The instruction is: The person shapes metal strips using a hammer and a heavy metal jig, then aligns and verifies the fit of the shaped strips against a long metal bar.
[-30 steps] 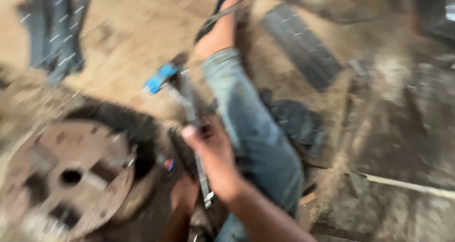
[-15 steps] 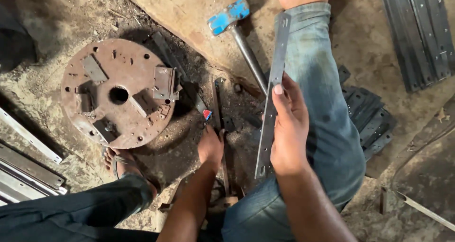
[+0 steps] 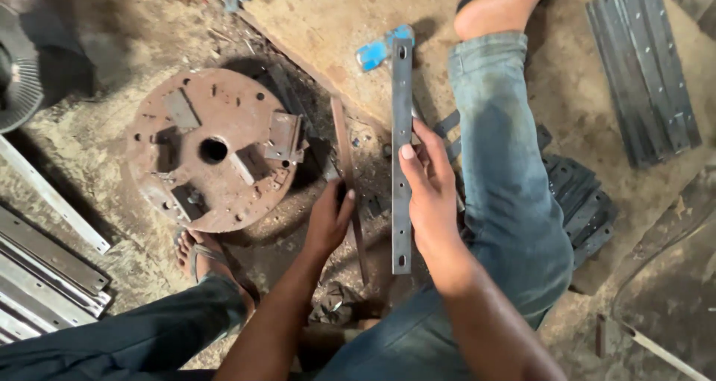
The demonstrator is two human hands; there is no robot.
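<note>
Right hand: we see the right hand (image 3: 432,194) closed around a long flat grey metal strip (image 3: 401,157), thumb pressed on its face, fingers wrapped behind; forearm enters from 5 o'clock.
Strip: straight, punched with small holes, held lengthwise toward 12 o'clock, its lower end free below the palm.
Left hand: the left hand (image 3: 328,221) reaches down at 9 o'clock of the right, fingers curled on a narrow rusty bar (image 3: 347,180) lying on the ground.
Rusty disc: at 9 o'clock of the left hand we see a round rusted plate (image 3: 212,150), centre hole, blocks fixed on top.
Hammer: a blue hammer head (image 3: 377,51) at 12 o'clock, its handle hidden behind the strip.
Stacks: dark strips (image 3: 645,68) at 2 o'clock; pale bars (image 3: 45,262) at 8 o'clock, cut off by the edge.
Ground: sandy, littered earth (image 3: 313,23).
Unclear: what the left fingertips pinch, we cannot tell.
</note>
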